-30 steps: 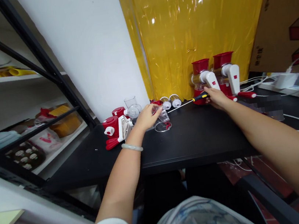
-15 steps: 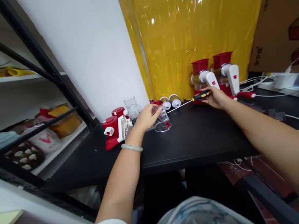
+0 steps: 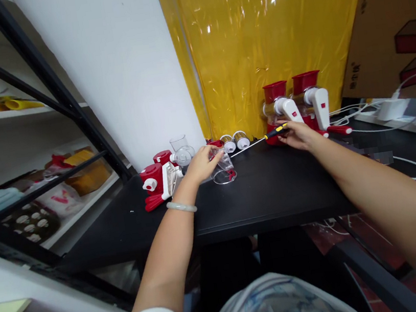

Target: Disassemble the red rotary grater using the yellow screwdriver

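Note:
My left hand [image 3: 204, 163] is closed on a clear plastic housing [image 3: 226, 162] that has a round rim and a small red part near its base. In my right hand [image 3: 298, 134] is a screwdriver [image 3: 275, 132] with a black and yellow handle, held between thumb and fingers. Its metal shaft points left, the tip close to the clear housing; whether it touches I cannot tell. Left of my left hand lie red bases [image 3: 151, 177], a white crank with a red handle [image 3: 154, 202] and another clear housing [image 3: 183, 154].
Two metal grater drums [image 3: 241, 140] lie at the back of the black table [image 3: 267, 189]. Two assembled red and white rotary graters [image 3: 277, 107] stand behind my right hand. A power strip [image 3: 396, 119] with white cables is at right, a shelf rack [image 3: 56, 94] at left.
Both hands keep their hold on the clear housing and the screwdriver, with almost no movement. The whole view has shifted slightly.

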Demonstrator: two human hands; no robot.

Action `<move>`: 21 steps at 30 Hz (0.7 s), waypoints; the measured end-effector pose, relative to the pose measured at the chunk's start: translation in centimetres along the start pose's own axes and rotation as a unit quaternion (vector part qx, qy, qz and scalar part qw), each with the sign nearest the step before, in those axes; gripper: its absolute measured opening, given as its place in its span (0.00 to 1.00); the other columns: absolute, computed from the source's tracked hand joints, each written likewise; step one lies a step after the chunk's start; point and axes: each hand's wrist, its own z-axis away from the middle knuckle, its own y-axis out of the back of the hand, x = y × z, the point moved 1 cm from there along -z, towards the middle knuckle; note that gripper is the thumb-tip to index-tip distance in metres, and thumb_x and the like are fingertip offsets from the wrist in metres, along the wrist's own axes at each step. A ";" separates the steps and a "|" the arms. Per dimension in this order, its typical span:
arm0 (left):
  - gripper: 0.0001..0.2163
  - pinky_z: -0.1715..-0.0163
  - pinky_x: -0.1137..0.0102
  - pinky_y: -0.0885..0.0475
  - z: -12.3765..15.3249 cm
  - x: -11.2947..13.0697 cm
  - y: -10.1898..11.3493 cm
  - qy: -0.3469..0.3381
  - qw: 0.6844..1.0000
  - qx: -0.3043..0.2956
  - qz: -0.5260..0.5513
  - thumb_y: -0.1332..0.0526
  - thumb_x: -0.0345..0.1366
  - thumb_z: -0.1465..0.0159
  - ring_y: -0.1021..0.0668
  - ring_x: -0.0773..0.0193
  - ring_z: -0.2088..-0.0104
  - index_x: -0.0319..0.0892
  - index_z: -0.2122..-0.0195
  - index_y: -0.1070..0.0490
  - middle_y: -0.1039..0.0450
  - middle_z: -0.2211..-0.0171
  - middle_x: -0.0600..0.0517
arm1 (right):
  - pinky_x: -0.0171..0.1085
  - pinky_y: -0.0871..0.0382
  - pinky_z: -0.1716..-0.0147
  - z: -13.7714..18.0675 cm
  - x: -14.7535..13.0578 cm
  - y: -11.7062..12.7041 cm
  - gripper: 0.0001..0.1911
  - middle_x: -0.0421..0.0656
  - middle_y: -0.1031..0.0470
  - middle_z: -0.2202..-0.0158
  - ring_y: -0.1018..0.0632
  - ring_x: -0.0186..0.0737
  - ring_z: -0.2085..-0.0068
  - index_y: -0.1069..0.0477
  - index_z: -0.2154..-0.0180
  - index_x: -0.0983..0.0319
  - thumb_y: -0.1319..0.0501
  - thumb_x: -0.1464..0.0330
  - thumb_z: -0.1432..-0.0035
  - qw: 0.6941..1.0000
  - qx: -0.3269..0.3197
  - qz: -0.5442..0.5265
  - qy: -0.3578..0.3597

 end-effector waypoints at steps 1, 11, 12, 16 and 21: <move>0.18 0.43 0.57 0.30 0.0 0.1 0.0 0.000 1.000 0.000 0.000 0.46 0.52 0.30 0.23 0.54 0.46 0.45 0.51 0.28 0.24 0.49 0.46 | 0.32 0.26 0.71 0.1 -0.1 0.0 0.15 0.41 0.25 0.68 0.24 0.35 0.67 0.27 0.64 0.57 0.40 0.79 0.54 1.000 -0.009 -0.011 -0.001; 0.18 0.43 0.57 0.30 0.0 -0.2 0.0 0.006 1.000 0.001 0.006 0.45 0.53 0.31 0.23 0.55 0.47 0.45 0.51 0.28 0.24 0.49 0.46 | 0.33 0.37 0.83 -1.6 0.6 1.2 0.17 0.40 0.33 0.84 0.30 0.35 0.81 0.32 0.74 0.59 0.35 0.55 0.40 0.967 0.051 0.243 0.058; 0.19 0.43 0.57 0.30 0.0 -0.2 0.0 0.007 1.000 0.001 0.007 0.45 0.54 0.31 0.23 0.54 0.47 0.45 0.51 0.29 0.24 0.49 0.46 | 0.31 0.40 0.84 -1.5 0.6 1.2 0.17 0.39 0.34 0.84 0.32 0.34 0.82 0.32 0.74 0.59 0.33 0.56 0.41 0.960 0.052 0.266 0.071; 0.22 0.45 0.56 0.29 0.0 -0.1 0.2 0.008 1.000 0.010 -0.007 0.38 0.56 0.37 0.23 0.52 0.48 0.44 0.51 0.30 0.24 0.50 0.45 | 0.30 0.36 0.81 -0.8 0.4 0.6 0.08 0.38 0.30 0.78 0.30 0.31 0.79 0.30 0.70 0.59 0.33 0.65 0.45 0.985 0.036 0.155 0.062; 0.27 0.46 0.55 0.29 -0.1 -0.1 0.2 -0.005 1.000 0.016 -0.013 0.28 0.55 0.47 0.23 0.50 0.49 0.45 0.53 0.30 0.24 0.51 0.45 | 0.35 0.29 0.74 -0.5 -0.1 0.3 0.04 0.39 0.27 0.74 0.25 0.36 0.73 0.29 0.69 0.59 0.35 0.68 0.49 1.000 -0.020 0.021 0.011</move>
